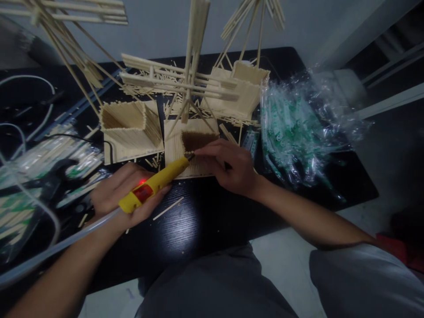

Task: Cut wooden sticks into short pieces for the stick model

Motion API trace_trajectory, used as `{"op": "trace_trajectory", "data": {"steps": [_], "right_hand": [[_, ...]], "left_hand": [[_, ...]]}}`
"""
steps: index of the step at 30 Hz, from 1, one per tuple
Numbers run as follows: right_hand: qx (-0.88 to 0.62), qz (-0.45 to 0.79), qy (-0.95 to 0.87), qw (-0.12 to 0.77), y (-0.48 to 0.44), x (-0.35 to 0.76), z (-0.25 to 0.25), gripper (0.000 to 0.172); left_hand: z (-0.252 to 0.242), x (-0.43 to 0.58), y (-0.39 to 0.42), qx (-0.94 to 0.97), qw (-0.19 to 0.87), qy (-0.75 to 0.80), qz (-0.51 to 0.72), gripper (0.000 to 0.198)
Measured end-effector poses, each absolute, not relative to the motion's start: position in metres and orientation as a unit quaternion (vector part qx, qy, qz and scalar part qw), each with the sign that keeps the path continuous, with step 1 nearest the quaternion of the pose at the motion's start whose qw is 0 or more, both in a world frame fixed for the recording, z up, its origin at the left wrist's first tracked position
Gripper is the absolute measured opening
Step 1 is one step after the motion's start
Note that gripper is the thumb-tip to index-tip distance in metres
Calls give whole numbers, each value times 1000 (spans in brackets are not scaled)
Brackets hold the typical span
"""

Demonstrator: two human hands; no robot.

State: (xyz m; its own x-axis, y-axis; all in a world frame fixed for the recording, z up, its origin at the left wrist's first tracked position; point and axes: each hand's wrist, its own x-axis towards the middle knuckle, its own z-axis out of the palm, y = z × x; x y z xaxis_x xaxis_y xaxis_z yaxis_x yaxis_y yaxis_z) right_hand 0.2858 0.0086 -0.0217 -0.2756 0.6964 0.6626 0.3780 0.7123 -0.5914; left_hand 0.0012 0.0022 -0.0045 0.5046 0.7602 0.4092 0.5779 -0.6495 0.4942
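Observation:
My left hand (122, 190) is wrapped round a yellow hot glue gun (165, 176) with a red light lit on its body. A translucent rod or tube (66, 245) runs out of its back end. The dark tip of the gun meets the front rim of a small open box (198, 165) built from thin wooden sticks. At that same rim, the fingertips of my right hand (233, 165) are pinched together close to the tip; anything between them is too small to make out. Behind the box rises a windmill-like frame of sticks (188, 84), standing on the same stick base.
Similar stick models stand left (132, 141) and back right (238, 95). Loose sticks (149, 73) are heaped behind. Clear and green plastic wrappers (294, 123) lie at right, packs of sticks (79, 172) at left with white cables. One stick (168, 208) lies on the black table (212, 221).

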Motion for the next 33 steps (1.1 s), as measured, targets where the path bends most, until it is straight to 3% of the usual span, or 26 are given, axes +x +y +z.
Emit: {"op": "trace_trajectory", "data": {"steps": [6,18,33], "right_hand": [[-344,156,-782,496,9,287,-23,22],[-347,143,-781,500,10,288,-21,21],[-341,141,-785,498,9,288,-20,22]], "left_hand": [[0,6,-3,867,71,404,283,7],[-1,10,0,883,65,389,255,25],[-12,8,4,901,69,366,221,24]]}}
